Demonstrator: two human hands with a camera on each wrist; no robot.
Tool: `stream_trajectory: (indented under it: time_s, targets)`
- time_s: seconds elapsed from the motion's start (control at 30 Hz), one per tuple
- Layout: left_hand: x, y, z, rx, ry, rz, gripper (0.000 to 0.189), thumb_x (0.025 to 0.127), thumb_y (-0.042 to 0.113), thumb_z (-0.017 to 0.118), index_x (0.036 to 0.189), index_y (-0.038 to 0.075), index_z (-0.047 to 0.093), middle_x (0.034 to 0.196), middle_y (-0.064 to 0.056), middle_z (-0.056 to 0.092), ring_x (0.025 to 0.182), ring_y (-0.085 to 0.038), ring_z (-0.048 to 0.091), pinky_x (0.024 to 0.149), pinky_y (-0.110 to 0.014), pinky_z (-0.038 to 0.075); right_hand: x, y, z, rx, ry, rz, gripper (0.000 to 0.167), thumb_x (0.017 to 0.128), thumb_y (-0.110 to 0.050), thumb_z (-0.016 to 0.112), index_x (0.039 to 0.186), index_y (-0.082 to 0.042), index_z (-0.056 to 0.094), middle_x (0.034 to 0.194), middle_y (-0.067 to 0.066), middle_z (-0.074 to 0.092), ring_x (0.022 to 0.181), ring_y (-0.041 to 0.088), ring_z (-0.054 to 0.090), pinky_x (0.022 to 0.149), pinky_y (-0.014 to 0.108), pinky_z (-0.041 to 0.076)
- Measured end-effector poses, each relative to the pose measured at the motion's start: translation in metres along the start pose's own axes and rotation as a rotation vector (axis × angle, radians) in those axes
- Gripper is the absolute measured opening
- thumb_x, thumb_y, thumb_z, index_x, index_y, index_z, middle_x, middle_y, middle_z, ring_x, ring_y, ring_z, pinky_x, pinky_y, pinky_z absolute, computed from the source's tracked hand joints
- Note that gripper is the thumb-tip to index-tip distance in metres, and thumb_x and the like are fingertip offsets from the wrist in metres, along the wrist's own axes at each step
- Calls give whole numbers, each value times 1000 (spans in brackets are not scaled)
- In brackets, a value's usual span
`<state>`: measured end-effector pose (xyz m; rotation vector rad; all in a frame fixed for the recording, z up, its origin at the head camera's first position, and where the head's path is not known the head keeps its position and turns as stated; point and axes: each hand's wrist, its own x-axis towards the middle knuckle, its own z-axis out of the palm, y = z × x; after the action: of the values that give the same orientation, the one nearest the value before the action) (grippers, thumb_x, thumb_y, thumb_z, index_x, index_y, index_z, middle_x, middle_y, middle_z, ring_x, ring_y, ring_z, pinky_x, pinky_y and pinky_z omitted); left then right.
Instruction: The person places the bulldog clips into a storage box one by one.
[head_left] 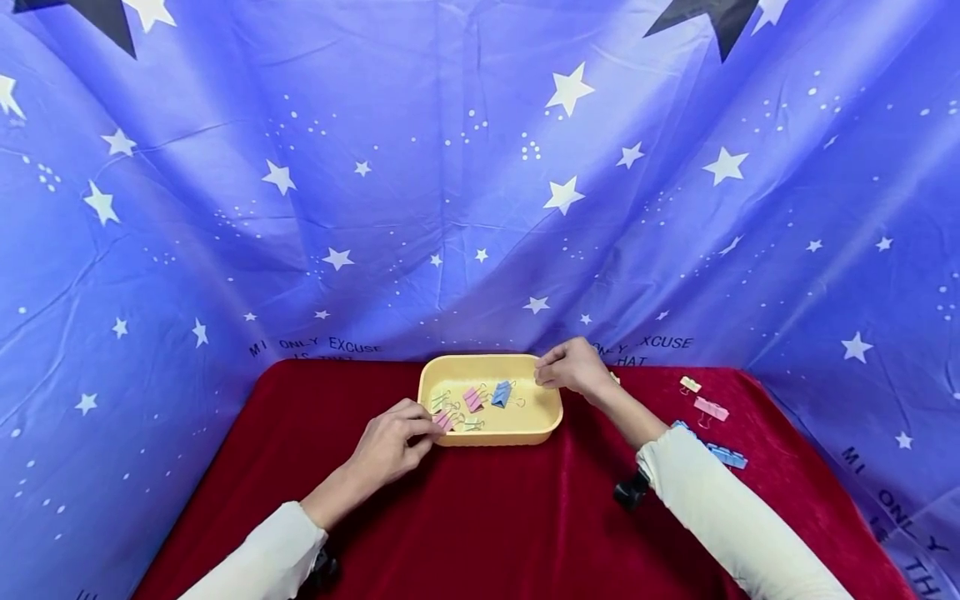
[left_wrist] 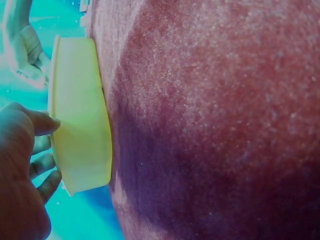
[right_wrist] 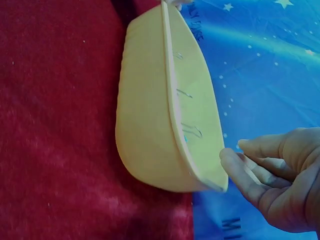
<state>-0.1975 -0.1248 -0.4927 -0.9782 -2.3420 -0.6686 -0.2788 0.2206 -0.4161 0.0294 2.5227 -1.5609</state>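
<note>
A yellow plastic basket (head_left: 498,438) sits on the red cloth with several binder clips inside. Among them are a blue binder clip (head_left: 502,394), a pink binder clip (head_left: 474,399) and pale green ones at the left end. My left hand (head_left: 393,435) grips the rim at the basket's near left corner, its thumb (left_wrist: 46,123) on the near side. At the far right corner my right hand (head_left: 573,367) pinches the rim, fingertips (right_wrist: 229,156) overlapping the edge. In the right wrist view, wire clip handles (right_wrist: 192,131) show above the basket wall.
On the right of the red cloth (head_left: 480,525) lie more binder clips: a yellow clip (head_left: 690,384), a pink clip (head_left: 711,408) and blue clips (head_left: 726,456), partly beside the right forearm. A blue curtain with stars (head_left: 450,208) hangs behind and along both sides.
</note>
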Motion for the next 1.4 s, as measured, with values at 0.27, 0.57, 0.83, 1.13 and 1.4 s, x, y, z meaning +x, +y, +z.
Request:
stream_trajectory:
  time_s: [0.27,0.57,0.83,1.13,1.4]
  targets:
    - [1,0,-2,12,-11,-8,24,80,1,95,96,19,91,96,6,81,99,-14,72,82,-34,67,-5,8,-34,80,10,-25,35,98,7,77,130,23,71,113,33,82,87,22,86,84,34,71]
    - [2,-2,-3,4,-17,-18,23,82,1,94,96,18,91,97,5,81,99,-15,73,83,-35,67,0,33,-68,113,89,19,31,102,8,73,128,24,68,104,26,85,81,13,83,86,34,71]
    - [-2,-1,-1,-1,-21,-30,25,81,-1,93,96,18,91,96,6,81,98,-14,72,82,-34,66,9,51,-81,45,202,100,39,96,1,84,130,16,72,87,2,85,75,7,80,83,29,70]
    - [-2,1,1,6,-11,-19,26,81,-2,93,96,19,91,95,7,81,96,-12,71,81,-32,65,16,73,-84,-215,269,102,48,87,-11,94,129,5,79,119,19,85,100,26,80,105,47,62]
    - [0,1,-1,9,-12,-18,24,81,0,93,96,18,91,96,7,81,97,-13,71,81,-32,66,21,80,-82,-320,239,68,50,83,-7,93,129,2,80,116,16,86,135,52,63,131,68,33]
